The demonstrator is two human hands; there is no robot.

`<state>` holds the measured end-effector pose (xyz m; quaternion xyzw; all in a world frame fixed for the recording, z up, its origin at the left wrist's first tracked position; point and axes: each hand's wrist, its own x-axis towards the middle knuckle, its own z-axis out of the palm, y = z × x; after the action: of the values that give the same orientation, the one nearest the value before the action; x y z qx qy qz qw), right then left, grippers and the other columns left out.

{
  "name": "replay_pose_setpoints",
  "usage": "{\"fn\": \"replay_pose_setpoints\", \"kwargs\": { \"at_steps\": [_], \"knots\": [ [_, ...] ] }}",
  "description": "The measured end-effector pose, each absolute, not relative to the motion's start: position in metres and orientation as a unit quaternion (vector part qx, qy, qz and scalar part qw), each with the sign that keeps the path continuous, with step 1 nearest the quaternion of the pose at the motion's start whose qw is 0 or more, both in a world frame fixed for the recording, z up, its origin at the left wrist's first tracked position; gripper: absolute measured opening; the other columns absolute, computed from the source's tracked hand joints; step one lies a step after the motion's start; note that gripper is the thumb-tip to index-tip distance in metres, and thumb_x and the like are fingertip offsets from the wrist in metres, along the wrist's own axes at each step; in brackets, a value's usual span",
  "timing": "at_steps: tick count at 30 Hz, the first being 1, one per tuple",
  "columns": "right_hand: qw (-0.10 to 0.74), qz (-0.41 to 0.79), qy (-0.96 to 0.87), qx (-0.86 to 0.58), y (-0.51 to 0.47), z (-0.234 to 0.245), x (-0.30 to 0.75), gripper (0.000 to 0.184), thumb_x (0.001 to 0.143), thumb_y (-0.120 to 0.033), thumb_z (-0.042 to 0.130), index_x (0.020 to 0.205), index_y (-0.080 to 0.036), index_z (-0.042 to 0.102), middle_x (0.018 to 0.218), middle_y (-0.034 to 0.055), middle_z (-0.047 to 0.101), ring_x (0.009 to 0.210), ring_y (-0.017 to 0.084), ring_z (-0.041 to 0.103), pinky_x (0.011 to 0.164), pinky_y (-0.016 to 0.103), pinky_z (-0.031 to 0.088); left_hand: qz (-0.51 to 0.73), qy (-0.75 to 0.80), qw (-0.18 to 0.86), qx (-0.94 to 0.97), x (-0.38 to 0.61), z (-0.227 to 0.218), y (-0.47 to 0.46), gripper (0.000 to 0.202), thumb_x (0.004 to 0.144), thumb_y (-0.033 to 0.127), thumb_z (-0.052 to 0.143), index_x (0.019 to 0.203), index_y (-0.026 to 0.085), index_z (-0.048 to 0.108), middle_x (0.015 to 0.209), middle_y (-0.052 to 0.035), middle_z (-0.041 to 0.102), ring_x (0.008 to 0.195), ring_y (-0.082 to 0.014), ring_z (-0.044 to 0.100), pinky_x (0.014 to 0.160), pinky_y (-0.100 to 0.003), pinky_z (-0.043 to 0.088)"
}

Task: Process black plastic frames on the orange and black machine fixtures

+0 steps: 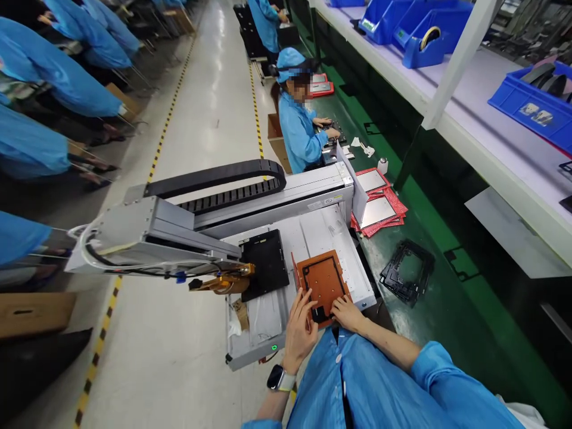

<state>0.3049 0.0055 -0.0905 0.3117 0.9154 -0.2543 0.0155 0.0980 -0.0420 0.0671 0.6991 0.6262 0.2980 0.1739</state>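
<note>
An orange fixture plate (324,266) lies on the white bed of a desktop machine, close to my body. A thin black frame (320,262) rests on it, with a small black block (319,314) at its near left corner. My left hand (300,330) is at the plate's left edge, fingers stretched out and apart beside an upright orange flap. At the near right corner, the bent fingers of my right hand (348,313) close down on the black frame; the thumb is hard to make out. A flat black panel (264,265) lies on the bed to the left.
The machine's arm (196,238) and its brass-coloured head (230,281) hang over the black panel. Stacked black frames (407,271) lie on the green bench (451,316) at right, with silver plates (378,213) on red wrap beyond. A co-worker (299,131) sits further along. Blue bins (536,101) stand on the shelf.
</note>
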Motion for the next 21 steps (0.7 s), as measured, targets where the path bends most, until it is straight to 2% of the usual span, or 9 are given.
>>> {"fn": "replay_pose_setpoints", "kwargs": {
  "at_steps": [8, 12, 14, 16, 19, 21],
  "knots": [
    [0.002, -0.255, 0.909, 0.328, 0.006, -0.086, 0.302, 0.027, 0.106, -0.032, 0.067, 0.125, -0.014, 0.072, 0.128, 0.0142, 0.068, 0.126, 0.03, 0.057, 0.117, 0.048, 0.044, 0.301, 0.615, 0.178, 0.707, 0.097, 0.066, -0.043, 0.047, 0.093, 0.005, 0.05, 0.135, 0.021, 0.061, 0.166, -0.013, 0.055, 0.169, -0.0317, 0.027, 0.131, -0.065, 0.041],
    [-0.017, -0.273, 0.902, 0.334, -0.008, -0.082, 0.311, 0.042, 0.107, -0.028, 0.059, 0.146, -0.012, 0.064, 0.152, 0.0197, 0.062, 0.148, 0.033, 0.05, 0.125, 0.051, 0.044, 0.305, 0.61, 0.194, 0.706, 0.099, 0.066, -0.043, 0.043, 0.095, 0.009, 0.05, 0.135, 0.022, 0.061, 0.166, -0.0126, 0.054, 0.169, -0.0324, 0.026, 0.132, -0.066, 0.039],
    [-0.019, -0.287, 0.903, 0.321, -0.019, -0.081, 0.317, 0.054, 0.103, -0.023, 0.059, 0.155, -0.01, 0.057, 0.165, 0.0215, 0.052, 0.159, 0.033, 0.041, 0.13, 0.053, 0.038, 0.301, 0.609, 0.207, 0.704, 0.101, 0.065, -0.044, 0.043, 0.094, 0.01, 0.049, 0.133, 0.022, 0.061, 0.167, -0.0119, 0.053, 0.17, -0.0325, 0.025, 0.134, -0.065, 0.036],
    [-0.029, -0.29, 0.906, 0.308, -0.031, -0.082, 0.324, 0.066, 0.095, -0.018, 0.059, 0.16, -0.011, 0.053, 0.172, 0.0215, 0.043, 0.165, 0.032, 0.034, 0.131, 0.049, 0.033, 0.292, 0.603, 0.221, 0.709, 0.104, 0.06, -0.049, 0.045, 0.09, 0.01, 0.049, 0.132, 0.024, 0.062, 0.169, -0.0099, 0.053, 0.17, -0.0323, 0.025, 0.136, -0.063, 0.036],
    [-0.057, -0.264, 0.904, 0.332, -0.042, -0.097, 0.333, 0.082, 0.082, -0.013, 0.054, 0.164, -0.022, 0.053, 0.175, 0.0131, 0.041, 0.165, 0.028, 0.032, 0.127, 0.04, 0.038, 0.289, 0.582, 0.215, 0.729, 0.113, 0.038, -0.053, 0.05, 0.087, 0.014, 0.052, 0.133, 0.031, 0.063, 0.169, -0.0079, 0.054, 0.167, -0.0333, 0.03, 0.13, -0.065, 0.045],
    [-0.083, -0.228, 0.891, 0.384, -0.038, -0.114, 0.336, 0.093, 0.072, -0.014, 0.053, 0.163, -0.034, 0.054, 0.171, 0.0069, 0.048, 0.157, 0.031, 0.045, 0.121, 0.045, 0.047, 0.286, 0.561, 0.192, 0.752, 0.121, 0.016, -0.049, 0.046, 0.087, 0.018, 0.053, 0.129, 0.033, 0.066, 0.166, -0.0091, 0.056, 0.164, -0.0355, 0.036, 0.122, -0.066, 0.054]
  ]
}}
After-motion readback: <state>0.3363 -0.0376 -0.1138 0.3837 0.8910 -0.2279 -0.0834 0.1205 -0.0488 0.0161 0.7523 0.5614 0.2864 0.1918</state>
